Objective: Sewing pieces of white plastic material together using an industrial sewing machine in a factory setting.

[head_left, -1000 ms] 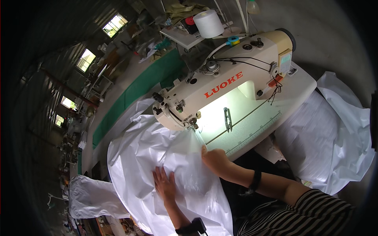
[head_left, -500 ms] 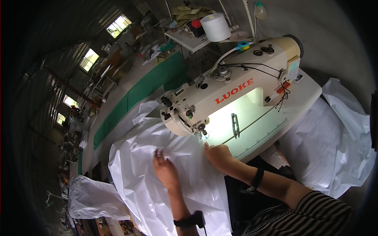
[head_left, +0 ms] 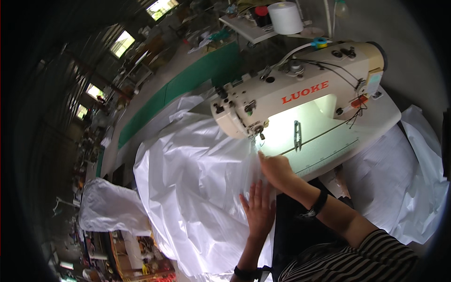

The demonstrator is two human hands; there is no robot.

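A large, shiny white plastic-like sheet [head_left: 188,174] runs up under the needle area of a cream sewing machine [head_left: 347,70]. My right hand [head_left: 280,171] is closed at the sheet's right edge just below the needle, its index finger pointing toward the presser foot. Lower down, my left hand [head_left: 260,212] lies flat on the sheet near the same edge, fingers stretched out. Metal thread snips [head_left: 297,136] rest on the lit machine bed [head_left: 324,157], to the right of the needle.
Behind the machine stands a white thread cone [head_left: 285,19]. A long table with a green side panel [head_left: 188,89] stretches away at far left. More white sheeting [head_left: 385,174] hangs at the right, and a white bundle [head_left: 110,209] lies at the left.
My left hand has moved right and down across the sheet, and now lies flat close to its right edge. My right hand stays by the needle. The view has shifted, moving the machine up and right.
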